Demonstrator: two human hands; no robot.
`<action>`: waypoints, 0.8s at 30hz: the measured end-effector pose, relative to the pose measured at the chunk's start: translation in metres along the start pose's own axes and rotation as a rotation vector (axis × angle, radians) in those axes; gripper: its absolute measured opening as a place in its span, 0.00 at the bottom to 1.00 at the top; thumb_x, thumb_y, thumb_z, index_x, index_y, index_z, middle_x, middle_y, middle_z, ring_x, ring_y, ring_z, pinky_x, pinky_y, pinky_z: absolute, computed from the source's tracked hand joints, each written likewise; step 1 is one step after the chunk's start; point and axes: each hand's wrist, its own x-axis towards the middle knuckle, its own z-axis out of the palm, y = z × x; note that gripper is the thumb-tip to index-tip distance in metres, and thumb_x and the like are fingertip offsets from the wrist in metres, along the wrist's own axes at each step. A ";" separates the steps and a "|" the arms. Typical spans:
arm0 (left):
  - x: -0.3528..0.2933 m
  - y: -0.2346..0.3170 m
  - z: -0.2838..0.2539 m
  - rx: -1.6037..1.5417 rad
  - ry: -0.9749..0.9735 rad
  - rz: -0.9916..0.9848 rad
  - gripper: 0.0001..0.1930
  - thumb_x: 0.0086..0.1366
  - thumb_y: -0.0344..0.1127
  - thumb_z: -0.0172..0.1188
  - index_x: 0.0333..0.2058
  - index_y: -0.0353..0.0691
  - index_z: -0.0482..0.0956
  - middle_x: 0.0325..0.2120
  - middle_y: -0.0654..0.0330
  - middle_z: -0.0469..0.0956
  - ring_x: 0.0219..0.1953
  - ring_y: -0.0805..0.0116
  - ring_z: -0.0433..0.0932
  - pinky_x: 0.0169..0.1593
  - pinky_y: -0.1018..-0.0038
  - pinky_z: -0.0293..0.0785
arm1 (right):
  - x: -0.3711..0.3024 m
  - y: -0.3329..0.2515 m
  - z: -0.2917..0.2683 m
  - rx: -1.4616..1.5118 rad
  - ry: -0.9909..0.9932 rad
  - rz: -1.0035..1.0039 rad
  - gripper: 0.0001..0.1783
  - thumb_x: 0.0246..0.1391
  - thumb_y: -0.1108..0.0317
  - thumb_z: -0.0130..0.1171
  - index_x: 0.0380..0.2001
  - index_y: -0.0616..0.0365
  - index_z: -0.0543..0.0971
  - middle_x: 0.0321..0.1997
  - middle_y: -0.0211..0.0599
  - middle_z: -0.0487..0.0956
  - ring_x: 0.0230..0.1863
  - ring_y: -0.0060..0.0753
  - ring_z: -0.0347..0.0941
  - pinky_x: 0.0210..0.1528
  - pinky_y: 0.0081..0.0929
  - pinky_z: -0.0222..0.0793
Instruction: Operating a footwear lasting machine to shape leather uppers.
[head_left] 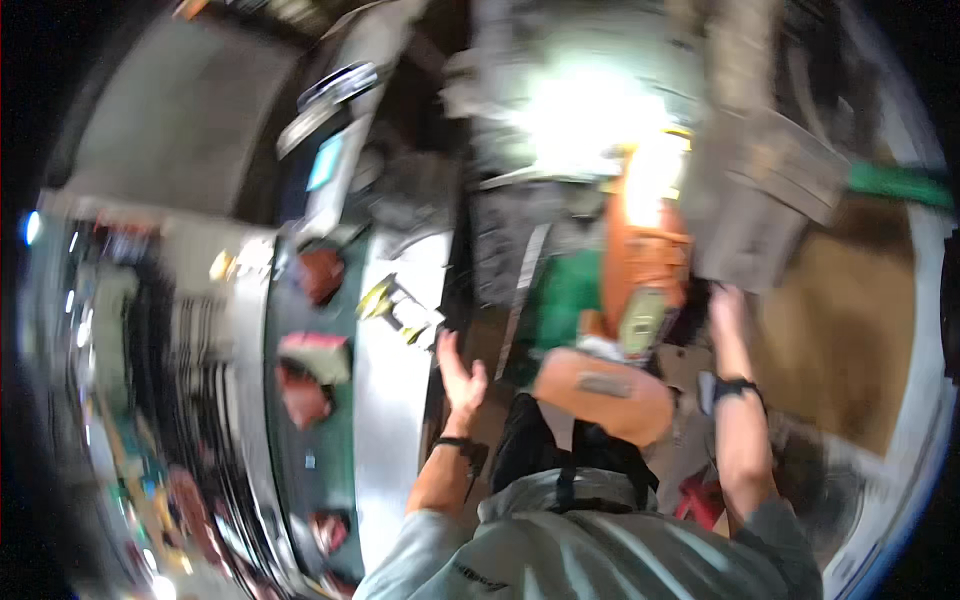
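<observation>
My left hand [460,382] is raised beside the white table edge with its fingers apart, holding nothing. Just beyond its fingertips, a yellow-and-black object with a white part [400,308] rests on the white tabletop [392,420]; blur hides its kind. My right hand [728,312] reaches forward by the grey boxes [755,225], smeared by motion, so its fingers and any contact cannot be made out. Between my arms stands an orange machine-like object [648,262] with a pale green panel [642,322]. Nearer to me is a rounded orange pad [605,395] with a grey patch.
Left of the table runs a green conveyor belt [312,475] carrying brown pieces [320,275] and a pink-and-cream piece [316,356]. A bright lamp glare [590,115] lies ahead. A brown board-like surface [850,330] is at the right, a red object [700,502] by my right side.
</observation>
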 end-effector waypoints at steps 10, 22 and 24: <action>0.073 -0.211 -0.191 0.486 0.561 -0.315 0.27 0.71 0.42 0.57 0.60 0.27 0.68 0.60 0.40 0.71 0.61 0.45 0.69 0.65 0.52 0.65 | -0.175 -0.105 -0.037 0.673 -0.141 -0.152 0.30 0.72 0.59 0.49 0.74 0.47 0.61 0.56 0.36 0.77 0.45 0.31 0.81 0.43 0.23 0.76; 0.102 -0.309 -0.288 -0.478 -0.011 -1.009 0.39 0.54 0.53 0.73 0.53 0.24 0.74 0.45 0.50 0.80 0.43 0.57 0.80 0.47 0.58 0.77 | -0.242 -0.199 0.025 0.512 -0.087 -0.312 0.41 0.70 0.61 0.57 0.78 0.50 0.50 0.66 0.43 0.73 0.60 0.33 0.74 0.62 0.35 0.71; 0.068 -0.289 -0.278 -0.199 0.011 -0.726 0.44 0.51 0.55 0.75 0.58 0.29 0.71 0.45 0.46 0.80 0.44 0.48 0.80 0.48 0.54 0.77 | -0.226 -0.201 0.052 0.370 0.101 -0.561 0.52 0.58 0.64 0.71 0.77 0.53 0.50 0.69 0.45 0.69 0.68 0.35 0.66 0.70 0.36 0.63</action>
